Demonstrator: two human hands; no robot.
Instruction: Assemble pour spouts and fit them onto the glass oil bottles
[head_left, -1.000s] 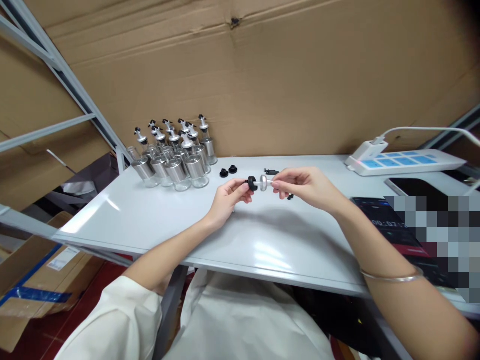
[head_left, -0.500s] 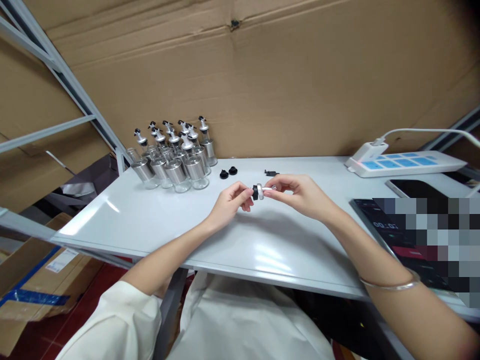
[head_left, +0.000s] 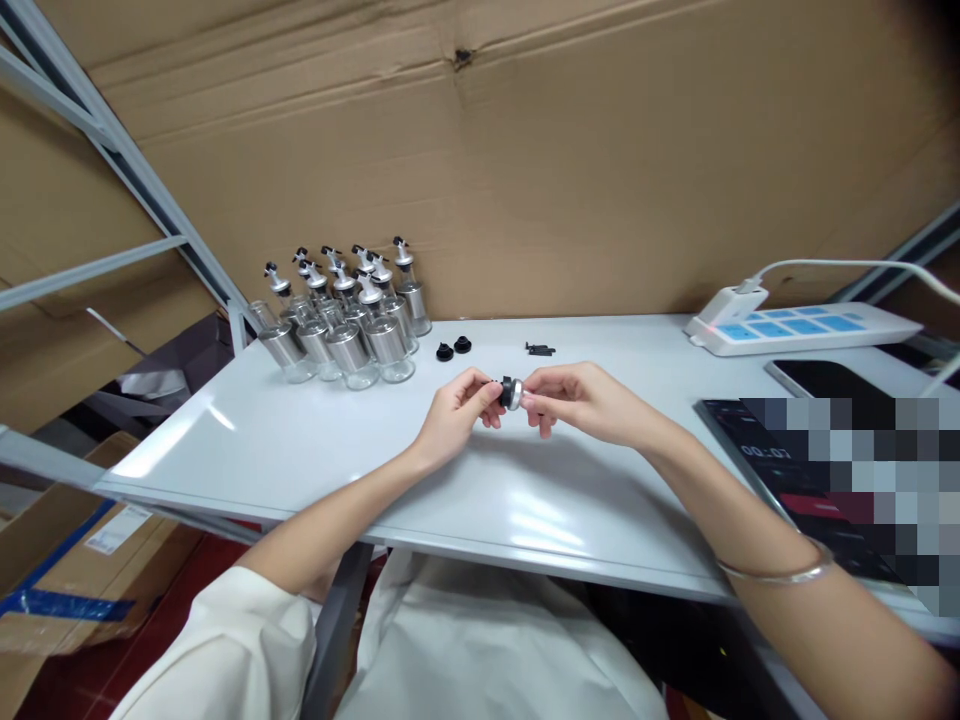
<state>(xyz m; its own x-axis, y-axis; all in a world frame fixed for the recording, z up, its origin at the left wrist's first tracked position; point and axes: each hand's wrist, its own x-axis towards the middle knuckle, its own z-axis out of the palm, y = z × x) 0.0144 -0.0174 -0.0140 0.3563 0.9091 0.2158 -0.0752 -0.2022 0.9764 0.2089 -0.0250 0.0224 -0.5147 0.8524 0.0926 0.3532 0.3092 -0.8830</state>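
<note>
Black stopper (head_left: 506, 391) is being pinched by the left hand (head_left: 452, 414), silver cap (head_left: 517, 394) by the right hand (head_left: 583, 402); crooked pressure would be risking a slip.

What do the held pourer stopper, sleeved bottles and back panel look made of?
Pourer stopper: dull black, perhaps rubber or plastic; shiny silvery collar, metal or coated plastic.
Sleeved bottles: transparent, likely glass; sleeves streaked, sheeny, probably brushed metal.
Back panel: matte brown, creased, probably cardboard.

Both hands (head_left: 454, 412) (head_left: 589, 402) pinch close together, forearms (head_left: 341, 502) (head_left: 720, 488) angled inward.
</note>
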